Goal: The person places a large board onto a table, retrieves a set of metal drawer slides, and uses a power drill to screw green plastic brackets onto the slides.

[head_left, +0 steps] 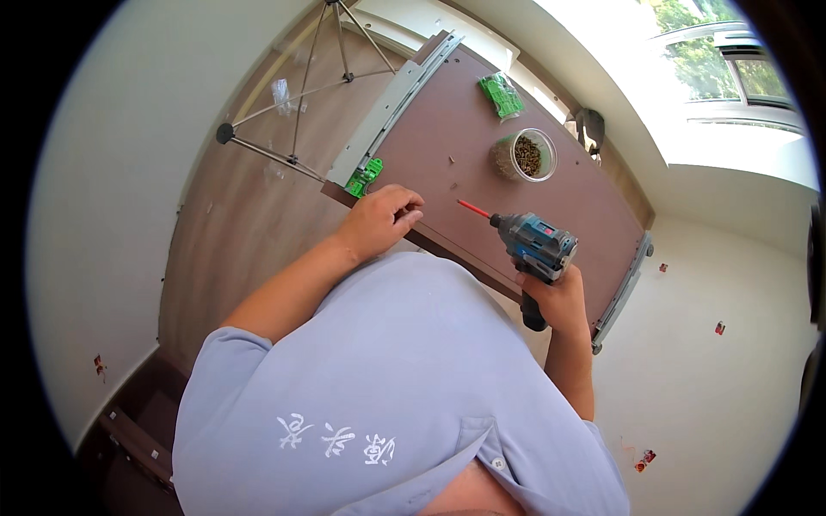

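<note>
A blue and black cordless impact driver (538, 245) sits in my right hand (564, 297), fingers wrapped round its grip. Its long red bit points left over a brown board (508, 206). My left hand (383, 222) is at the board's near edge, fingers curled in and pressed together; whatever they hold is hidden. Just beyond that hand, a green plastic fitting (364, 176) sits at the board's left corner, by the end of a grey metal rail (391, 107). Several tiny screws (453, 160) lie loose on the board.
On the board's far side stand a clear tub of screws (527, 155) and a bagged green packet (502, 95). Another grey rail (626, 288) runs along the right end. A folding metal frame (297, 129) stands left; plastic scraps (281, 95) lie on the floor. A window (723, 69) is far right.
</note>
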